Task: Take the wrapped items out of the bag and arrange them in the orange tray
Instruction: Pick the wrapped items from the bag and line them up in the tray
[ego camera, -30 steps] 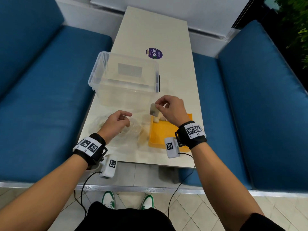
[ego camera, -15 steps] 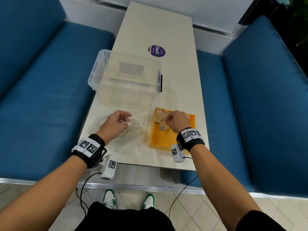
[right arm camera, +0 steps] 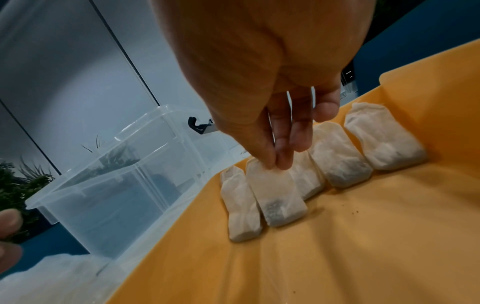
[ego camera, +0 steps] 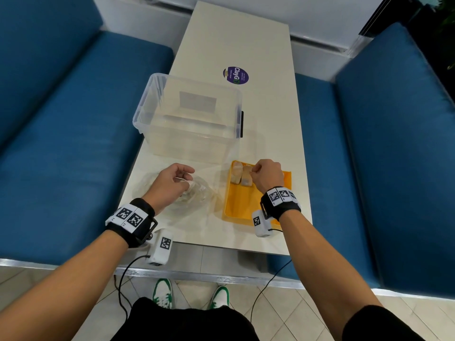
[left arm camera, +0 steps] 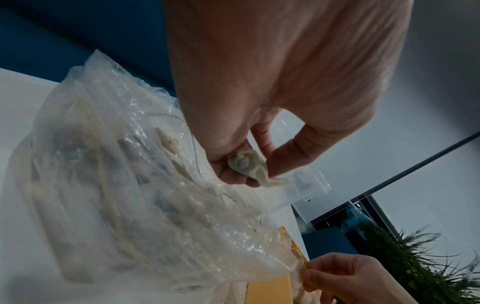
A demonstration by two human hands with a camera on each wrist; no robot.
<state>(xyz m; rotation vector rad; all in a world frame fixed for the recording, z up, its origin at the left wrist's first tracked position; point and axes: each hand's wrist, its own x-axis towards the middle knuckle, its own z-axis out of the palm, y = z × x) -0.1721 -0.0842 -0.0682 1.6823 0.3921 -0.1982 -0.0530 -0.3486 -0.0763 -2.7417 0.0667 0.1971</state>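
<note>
An orange tray (ego camera: 240, 207) lies at the table's near right. Several white wrapped sachets (right arm camera: 340, 156) lie in a row along its far wall. My right hand (right arm camera: 275, 164) pinches the top end of one sachet (right arm camera: 279, 197), which rests on the tray floor in that row; in the head view the hand (ego camera: 254, 170) is over the tray's far end. Left of the tray lies a crumpled clear plastic bag (left arm camera: 116, 185) with several more sachets inside. My left hand (left arm camera: 249, 162) pinches the bag at its mouth, a pale crumpled bit between thumb and fingers.
A clear plastic box (ego camera: 187, 124) stands just behind the bag (ego camera: 197, 196) and the tray. A purple sticker (ego camera: 235, 75) is farther back on the white table (ego camera: 270, 114). Blue sofa cushions (ego camera: 61, 143) flank both sides.
My right hand came down from above the tray's far edge with a sachet and set it among the row inside. The left hand stayed at the bag.
</note>
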